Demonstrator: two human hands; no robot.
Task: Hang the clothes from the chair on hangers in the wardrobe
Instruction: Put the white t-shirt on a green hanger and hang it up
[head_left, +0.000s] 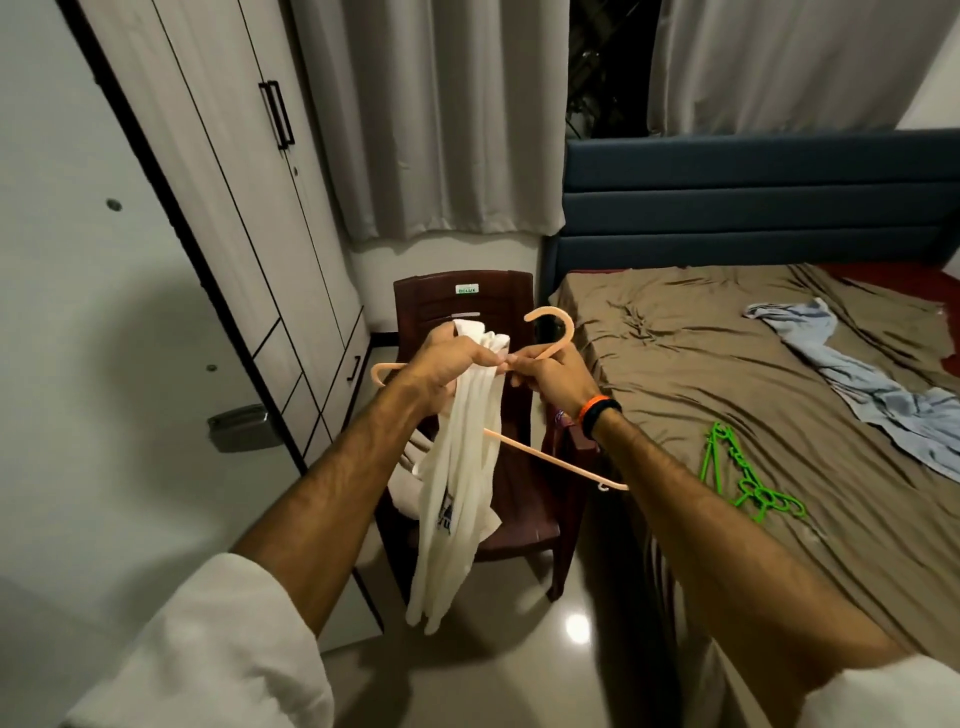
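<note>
**White shirt half-threaded on a peach hanger, slip risk high**

White shirt (457, 467) hangs bunched in my left hand (457, 358), fingers clenched round its top end, over the brown chair (462, 301). My right hand (550, 371) pinches the peach hanger (556, 332) just below its hook; the bar runs toward 4 o'clock, the far arm pokes out at 9 o'clock behind the left wrist.

Risks, my read: the shirt is a twisted rope, so the hanger arm may catch a fold instead of the neck opening. A thin pinch could let the hanger rotate. The low hem may snag the chair.

Counts: one peach hanger, one held shirt, one more white cloth on the chair seat (410, 488), green hangers (748, 483) on the bed (727, 364) at 3 o'clock, stacked, number unclear, one blue garment (857, 384) there. Wardrobe (249, 208) at 10 o'clock, doors closed.
</note>
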